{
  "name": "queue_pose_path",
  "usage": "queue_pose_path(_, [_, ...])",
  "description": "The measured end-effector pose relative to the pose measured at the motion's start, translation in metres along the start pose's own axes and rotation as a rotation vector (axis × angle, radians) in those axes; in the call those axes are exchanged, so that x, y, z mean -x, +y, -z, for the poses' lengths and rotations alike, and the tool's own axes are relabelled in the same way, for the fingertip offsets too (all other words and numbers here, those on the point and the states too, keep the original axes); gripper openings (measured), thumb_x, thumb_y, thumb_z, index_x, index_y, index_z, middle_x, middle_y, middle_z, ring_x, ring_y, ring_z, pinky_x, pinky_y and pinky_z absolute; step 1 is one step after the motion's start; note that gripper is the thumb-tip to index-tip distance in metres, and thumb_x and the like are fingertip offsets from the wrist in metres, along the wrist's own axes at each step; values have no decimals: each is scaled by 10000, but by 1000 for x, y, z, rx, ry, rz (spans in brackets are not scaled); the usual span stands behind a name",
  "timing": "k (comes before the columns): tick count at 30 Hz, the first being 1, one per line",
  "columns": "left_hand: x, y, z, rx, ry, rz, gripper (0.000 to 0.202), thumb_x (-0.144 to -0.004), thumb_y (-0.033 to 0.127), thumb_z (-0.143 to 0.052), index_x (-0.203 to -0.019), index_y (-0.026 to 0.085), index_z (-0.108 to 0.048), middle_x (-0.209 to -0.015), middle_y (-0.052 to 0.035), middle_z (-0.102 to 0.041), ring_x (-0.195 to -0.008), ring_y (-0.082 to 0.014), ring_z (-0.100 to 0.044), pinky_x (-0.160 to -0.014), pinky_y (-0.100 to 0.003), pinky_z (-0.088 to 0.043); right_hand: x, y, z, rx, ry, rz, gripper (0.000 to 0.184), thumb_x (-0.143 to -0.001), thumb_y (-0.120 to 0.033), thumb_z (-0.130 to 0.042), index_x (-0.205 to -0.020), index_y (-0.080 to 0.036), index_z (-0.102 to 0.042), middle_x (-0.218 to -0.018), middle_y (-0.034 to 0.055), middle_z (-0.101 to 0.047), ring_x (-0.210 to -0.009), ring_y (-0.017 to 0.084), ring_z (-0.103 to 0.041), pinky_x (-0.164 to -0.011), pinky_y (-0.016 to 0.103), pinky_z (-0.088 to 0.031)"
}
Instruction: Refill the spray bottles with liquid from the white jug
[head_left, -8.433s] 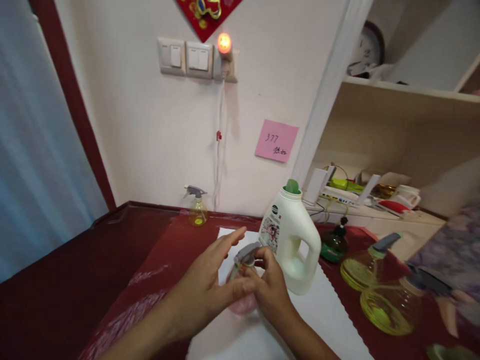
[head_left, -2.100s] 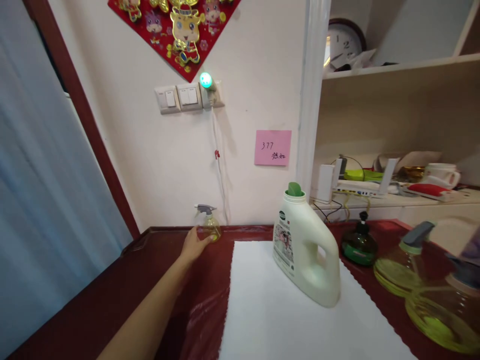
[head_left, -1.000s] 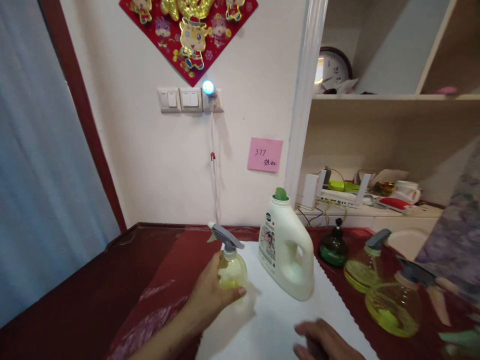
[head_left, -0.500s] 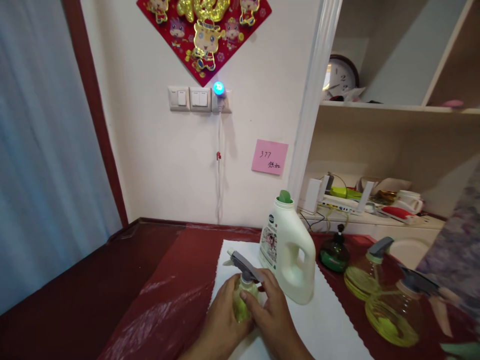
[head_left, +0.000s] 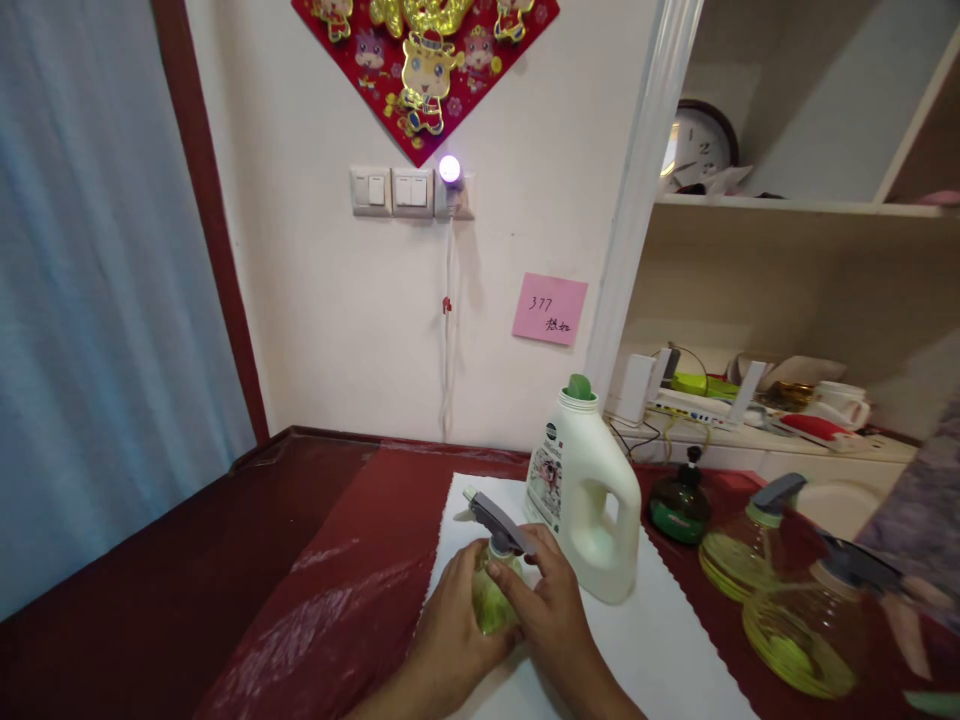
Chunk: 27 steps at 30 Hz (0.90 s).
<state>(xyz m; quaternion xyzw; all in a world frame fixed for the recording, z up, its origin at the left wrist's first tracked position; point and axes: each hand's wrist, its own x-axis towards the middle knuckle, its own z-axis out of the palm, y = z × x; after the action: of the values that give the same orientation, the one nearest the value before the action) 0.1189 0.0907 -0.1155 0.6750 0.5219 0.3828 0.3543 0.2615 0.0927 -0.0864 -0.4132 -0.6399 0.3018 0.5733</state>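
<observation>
Both my hands are on a small clear spray bottle (head_left: 491, 600) with yellow-green liquid and a grey trigger head. My left hand (head_left: 454, 620) wraps around the bottle's body from the left. On the other side, my right hand (head_left: 551, 600) is closed at the neck and trigger, its thumb near the collar and its fingers behind the grey head. The nozzle points up and to the left. Just behind stands a large pale jug (head_left: 585, 490) with a handle and a green piece in its uncapped mouth. A white sheet (head_left: 637, 650) lies under them.
To the right stand a dark green pump bottle (head_left: 679, 505) and two bigger spray bottles, one behind (head_left: 742, 555) and one nearer (head_left: 799, 635). A person's hand (head_left: 911, 620) is at the nearer one. A white router (head_left: 694, 405) sits on the shelf behind.
The view has shifted slightly, so everything sits a little further right. My right thumb has moved up toward the bottle's collar. The wall plug's light went from blue to pale violet.
</observation>
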Motion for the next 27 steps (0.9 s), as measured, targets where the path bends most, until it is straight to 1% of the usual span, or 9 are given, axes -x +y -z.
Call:
queue_pose_path(4, [0, -1, -1, 18, 28, -3, 822, -702, 354, -788, -1416, 225, -403, -1502, -183, -499, -1406, -353, -453, -1196, -493, -333, 0, -5, 2, -45, -40, -7, 193, -939, -403, -595, -1039, -263, -682, -1027, 31, -636, -1020, 232, -626, -912, 370, -490])
queue_pose_path(7, [0, 1, 0, 58, 26, -14, 799, -677, 336, -807, -1381, 255, -439, -1453, -172, -539, -1373, -363, -479, -1164, -499, -363, 0, -5, 1, -38, -17, -22, 169, -921, -398, -619, -991, -253, -669, -981, 26, -626, -964, 229, -621, -830, 344, -498])
queue_pose_path(9, [1, 2, 0, 71, 29, -33, 789, -683, 351, -808, -1379, 264, -447, -1439, -164, -552, -1360, -363, -491, -1152, -494, -374, 0, -5, -1, -24, 13, -28, 150, -897, -387, -649, -949, -246, -655, -937, 17, -606, -915, 222, -598, -771, 325, -480])
queue_pose_path(10, [2, 3, 0, 69, 31, -43, 778, -693, 359, -802, -1380, 264, -450, -1439, -160, -553, -1359, -360, -493, -1151, -487, -376, 0, -5, -2, -19, 28, -29, 146, -884, -384, -665, -922, -244, -646, -913, 11, -597, -895, 218, -584, -766, 322, -469])
queue_pose_path(13, [2, 2, 0, 41, 35, -54, 770, -708, 355, -788, -1388, 242, -444, -1447, -161, -548, -1364, -351, -494, -1156, -467, -375, -1, -6, -2, -19, 48, -23, 153, -863, -381, -690, -891, -240, -637, -885, 2, -599, -885, 215, -569, -818, 334, -453])
queue_pose_path(18, [0, 0, -1, 25, 36, -63, 754, -730, 352, -769, -1391, 219, -431, -1444, -168, -544, -1352, -337, -502, -1160, -466, -375, -2, -7, 1, -59, -29, -5, 200, -918, -380, -620, -1066, -254, -667, -1035, 27, -654, -1015, 224, -616, -923, 353, -468])
queue_pose_path(20, [1, 1, -1, 29, 28, -64, 753, -726, 348, -770, -1388, 222, -434, -1443, -167, -544, -1354, -338, -497, -1160, -467, -375, -2, -6, 2, -68, -37, -7, 176, -920, -382, -614, -1021, -250, -673, -1015, 28, -653, -1000, 226, -626, -906, 354, -479])
queue_pose_path(24, [2, 8, 1, 24, 25, -48, 746, -695, 304, -776, -1369, 234, -463, -1417, -156, -567, -1344, -343, -507, -1149, -451, -391, -4, -4, 0, -56, 26, -33, 159, -858, -386, -683, -887, -237, -636, -903, 10, -622, -906, 226, -610, -851, 356, -465])
queue_pose_path(27, [1, 9, 1, 19, 28, -38, 740, -694, 304, -777, -1363, 238, -469, -1408, -145, -573, -1341, -341, -510, -1144, -440, -399, -3, -2, -1, -51, 56, -58, 179, -842, -394, -704, -865, -237, -620, -875, 4, -615, -883, 226, -602, -836, 356, -459])
